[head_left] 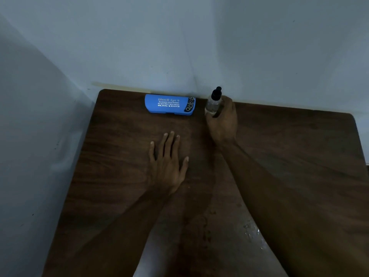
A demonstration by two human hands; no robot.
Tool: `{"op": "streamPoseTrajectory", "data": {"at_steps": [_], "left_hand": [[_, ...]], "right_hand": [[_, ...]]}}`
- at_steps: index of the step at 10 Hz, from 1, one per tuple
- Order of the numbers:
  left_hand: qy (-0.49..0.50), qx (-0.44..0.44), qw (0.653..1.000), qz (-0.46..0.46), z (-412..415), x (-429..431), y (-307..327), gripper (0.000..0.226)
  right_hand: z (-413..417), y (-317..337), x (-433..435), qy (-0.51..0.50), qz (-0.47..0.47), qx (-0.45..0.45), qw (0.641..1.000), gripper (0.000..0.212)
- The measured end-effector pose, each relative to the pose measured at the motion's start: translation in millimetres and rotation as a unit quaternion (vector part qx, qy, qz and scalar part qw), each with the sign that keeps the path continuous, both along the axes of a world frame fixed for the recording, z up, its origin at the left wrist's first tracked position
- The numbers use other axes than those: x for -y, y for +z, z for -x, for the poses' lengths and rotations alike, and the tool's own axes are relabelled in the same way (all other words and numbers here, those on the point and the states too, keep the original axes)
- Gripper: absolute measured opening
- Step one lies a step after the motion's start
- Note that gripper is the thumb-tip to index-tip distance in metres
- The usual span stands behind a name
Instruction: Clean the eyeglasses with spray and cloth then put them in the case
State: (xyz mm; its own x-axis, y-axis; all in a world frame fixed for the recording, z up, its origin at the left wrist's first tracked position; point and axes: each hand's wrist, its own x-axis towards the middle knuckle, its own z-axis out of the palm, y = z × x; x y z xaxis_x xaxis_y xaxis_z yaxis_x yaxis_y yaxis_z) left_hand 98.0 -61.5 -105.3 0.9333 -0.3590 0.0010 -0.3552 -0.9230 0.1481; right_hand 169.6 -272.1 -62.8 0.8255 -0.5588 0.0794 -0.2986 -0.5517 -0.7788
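Observation:
A blue eyeglass case (169, 105) with white lettering lies closed at the far edge of the dark wooden table (119, 156), against the wall. Just right of it stands a small clear spray bottle (213, 101) with a black nozzle, upright. My right hand (222, 121) grips the bottle from the right side, fingers curled round its body. My left hand (168, 164) rests flat on the table, fingers spread, a little in front of the case. No eyeglasses or cloth are in view.
Pale walls meet in a corner behind the table. The table's left edge runs along the left wall. Small wet drops (252, 231) glisten on the wood near my right forearm.

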Motion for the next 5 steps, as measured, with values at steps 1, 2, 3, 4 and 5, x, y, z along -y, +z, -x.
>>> {"op": "streamPoseTrajectory", "data": {"at_steps": [1, 2, 3, 4, 5], "left_hand": [[0.002, 0.002, 1.0, -0.004, 0.5, -0.2, 1.6, 0.075], [0.0, 0.004, 1.0, -0.003, 0.0, 0.0, -1.0, 0.075], [0.004, 0.001, 1.0, 0.009, 3.9, 0.7, 9.2, 0.078], [-0.002, 0.021, 1.0, 0.014, 9.0, -3.6, 26.4, 0.085], [-0.001, 0.074, 0.997, 0.029, 13.6, 0.3, 61.4, 0.085]], "right_hand": [[20.1, -0.8, -7.1, -0.006, -0.017, -0.037, 0.999, 0.08], [60.0, -3.0, -24.0, 0.0, 0.044, -0.035, 0.998, 0.079], [108.3, 0.3, -39.6, 0.047, 0.135, -0.084, 0.986, 0.083], [145.0, -1.4, -47.9, 0.09, 0.195, -0.129, 0.968, 0.086], [157.6, 14.0, -42.4, 0.071, 0.243, -0.111, 0.961, 0.088]]}}
